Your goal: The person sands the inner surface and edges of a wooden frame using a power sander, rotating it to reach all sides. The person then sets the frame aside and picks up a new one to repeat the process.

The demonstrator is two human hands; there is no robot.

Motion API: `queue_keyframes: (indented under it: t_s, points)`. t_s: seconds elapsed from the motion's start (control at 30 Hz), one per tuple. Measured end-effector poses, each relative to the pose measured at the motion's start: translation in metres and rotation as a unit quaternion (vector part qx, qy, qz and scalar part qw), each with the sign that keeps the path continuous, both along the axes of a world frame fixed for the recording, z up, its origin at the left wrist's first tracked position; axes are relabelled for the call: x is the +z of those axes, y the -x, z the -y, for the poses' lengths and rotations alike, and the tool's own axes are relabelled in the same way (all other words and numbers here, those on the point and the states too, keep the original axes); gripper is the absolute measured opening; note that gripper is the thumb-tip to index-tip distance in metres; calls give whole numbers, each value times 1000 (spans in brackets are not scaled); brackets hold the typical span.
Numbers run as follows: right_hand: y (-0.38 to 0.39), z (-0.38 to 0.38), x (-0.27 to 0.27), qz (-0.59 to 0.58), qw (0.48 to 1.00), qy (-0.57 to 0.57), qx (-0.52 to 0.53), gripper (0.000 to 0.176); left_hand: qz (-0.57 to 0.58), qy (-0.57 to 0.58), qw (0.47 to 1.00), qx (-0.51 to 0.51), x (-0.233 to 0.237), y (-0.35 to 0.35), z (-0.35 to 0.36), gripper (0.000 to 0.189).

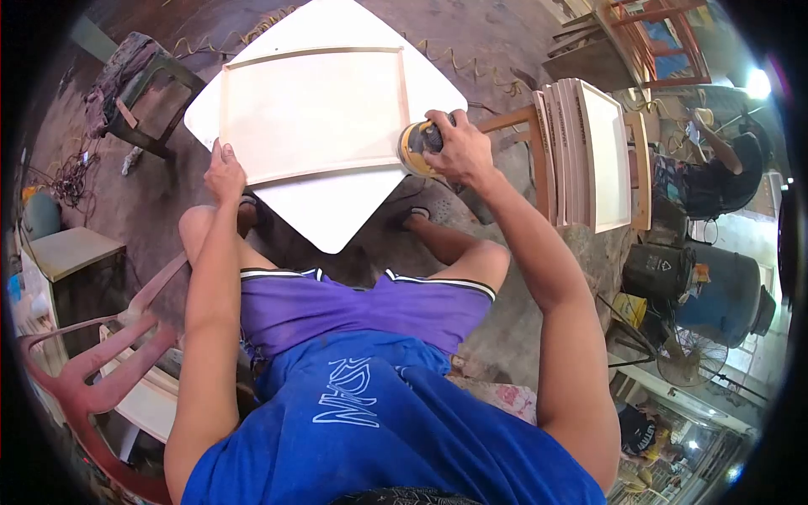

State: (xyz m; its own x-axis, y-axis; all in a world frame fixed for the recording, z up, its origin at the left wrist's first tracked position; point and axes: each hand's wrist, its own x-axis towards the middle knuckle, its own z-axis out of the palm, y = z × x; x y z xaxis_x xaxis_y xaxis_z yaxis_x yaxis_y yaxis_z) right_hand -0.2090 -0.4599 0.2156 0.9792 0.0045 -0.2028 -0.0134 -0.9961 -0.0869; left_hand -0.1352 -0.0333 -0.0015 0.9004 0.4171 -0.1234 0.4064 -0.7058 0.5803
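A shallow pale wooden tray point(316, 109) with a raised rim lies on a white square tabletop point(328, 215) with rounded corners. My left hand point(225, 175) grips the tray at its near left corner, fingers closed over the rim. In my right hand point(461, 150) is a yellow and black power sander point(417, 150), its round pad against the tray's right edge near the close corner. Part of the sander is hidden behind my fingers.
Several similar trays point(606, 156) stand stacked on edge at the right on a wooden chair point(539, 168). A dark stool point(143, 93) is at the far left, a reddish plastic chair point(93, 379) near left. A coiled hose point(454, 59) runs behind. Another person point(715, 168) sits far right.
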Motion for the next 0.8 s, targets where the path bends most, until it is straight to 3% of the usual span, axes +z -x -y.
queue_keyframes:
  t_s: [0.4, 0.67, 0.8]
  points:
    - [-20, 11, -7, 52, 998, 18, -35, 71, -26, -23, 999, 1, 22, 1, 4, 51]
    - [20, -36, -4, 38, 999, -20, 2, 66, -72, -16, 997, 10, 25, 0, 4, 53]
    - [21, -81, -8, 31, 998, -35, 30, 68, -59, 43, 997, 8, 27, 0, 4, 52]
